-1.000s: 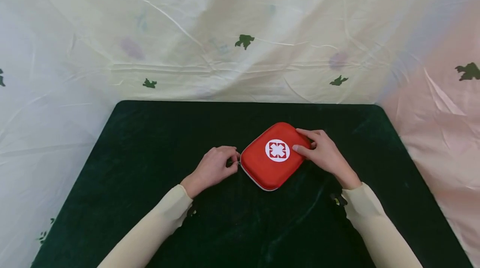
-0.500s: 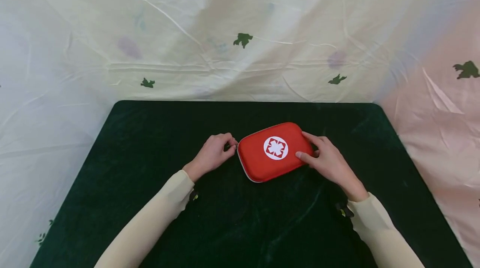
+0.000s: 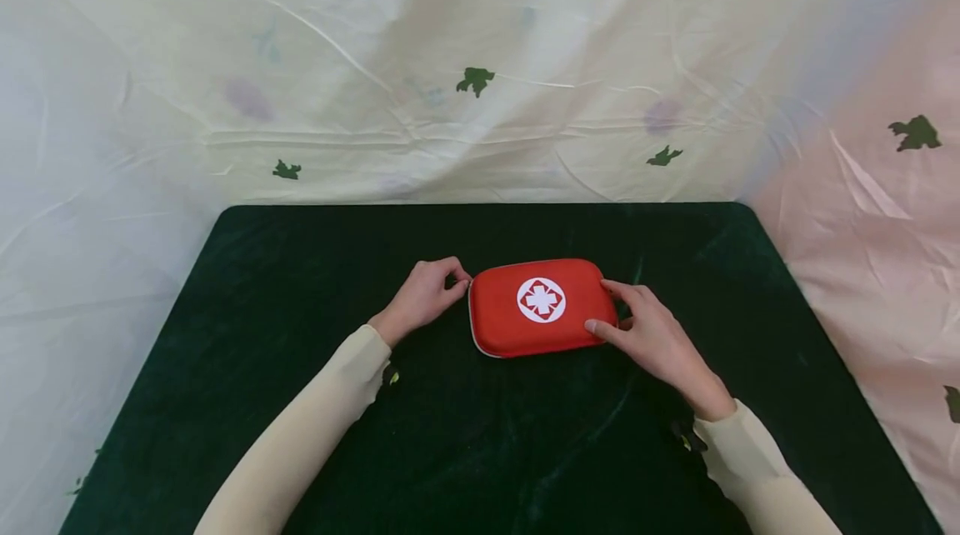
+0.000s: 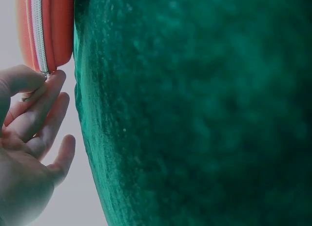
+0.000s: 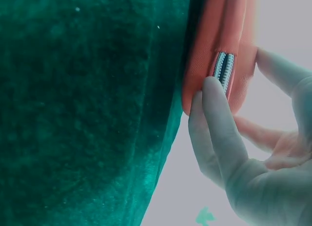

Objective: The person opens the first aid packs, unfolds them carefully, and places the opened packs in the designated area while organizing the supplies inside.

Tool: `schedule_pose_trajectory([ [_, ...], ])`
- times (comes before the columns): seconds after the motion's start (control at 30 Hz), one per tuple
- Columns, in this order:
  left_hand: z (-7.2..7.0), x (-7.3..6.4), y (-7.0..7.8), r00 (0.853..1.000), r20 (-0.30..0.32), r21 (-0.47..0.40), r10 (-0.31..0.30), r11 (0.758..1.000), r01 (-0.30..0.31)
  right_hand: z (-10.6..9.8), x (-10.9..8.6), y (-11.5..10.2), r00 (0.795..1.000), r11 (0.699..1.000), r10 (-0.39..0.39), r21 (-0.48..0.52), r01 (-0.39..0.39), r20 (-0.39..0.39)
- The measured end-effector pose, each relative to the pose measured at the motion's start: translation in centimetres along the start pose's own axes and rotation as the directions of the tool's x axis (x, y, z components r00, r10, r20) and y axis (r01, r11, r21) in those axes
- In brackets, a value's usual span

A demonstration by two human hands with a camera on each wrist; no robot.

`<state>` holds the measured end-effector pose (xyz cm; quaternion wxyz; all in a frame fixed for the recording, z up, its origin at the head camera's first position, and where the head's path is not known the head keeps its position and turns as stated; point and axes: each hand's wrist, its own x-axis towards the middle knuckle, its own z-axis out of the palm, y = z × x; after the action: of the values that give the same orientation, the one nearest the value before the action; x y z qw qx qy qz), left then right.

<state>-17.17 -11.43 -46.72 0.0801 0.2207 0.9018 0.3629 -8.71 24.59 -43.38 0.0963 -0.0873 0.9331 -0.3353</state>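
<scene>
The red case (image 3: 543, 308) rests on the dark green cloth (image 3: 480, 435) of the table, a little beyond the middle of the head view, its long sides running roughly from left to right and its top face up. A white round emblem (image 3: 541, 300) with a cross shape sits on that face. At the case's left end, the left hand (image 3: 423, 293) pinches a zip pull between thumb and index finger; the pull itself is mostly hidden, and the other fingers are slightly bent. The zip (image 4: 38, 31) runs as a pale band along the side there. The right hand (image 3: 660, 335) grips the opposite end, thumb on the top face and fingertips against the edge; beside one fingertip, two rows of teeth (image 5: 224, 70) show with a dark gap between them. Cream sleeves (image 3: 300, 427) cover both forearms. Behind the table hangs a pale curtain (image 3: 330, 43) printed with green leaf-like shapes, turning pinkish on the right.
</scene>
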Motion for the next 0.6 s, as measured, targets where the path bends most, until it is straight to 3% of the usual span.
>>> schedule_pose_trajectory([
  [0.17,0.1,0.1,0.0,1.000,0.001,0.011,-0.010,1.000,0.010,0.3,-0.1,0.0,0.999,0.999,0.023,-0.030,-0.022,0.026],
  [0.37,0.1,0.1,0.0,1.000,-0.016,0.033,-0.004,0.999,0.005,0.2,0.1,-0.6,0.999,0.987,0.034,-0.159,-0.034,-0.002],
  [0.47,0.0,0.0,-0.1,1.000,-0.013,0.032,-0.019,0.999,0.019,0.5,0.5,-1.2,0.999,0.977,-0.027,-0.210,0.019,-0.036],
  [0.6,-0.1,-0.1,-0.4,0.999,-0.010,0.024,-0.034,0.999,0.034,1.5,1.5,-2.1,0.987,0.955,-0.158,-0.260,0.145,-0.031],
])
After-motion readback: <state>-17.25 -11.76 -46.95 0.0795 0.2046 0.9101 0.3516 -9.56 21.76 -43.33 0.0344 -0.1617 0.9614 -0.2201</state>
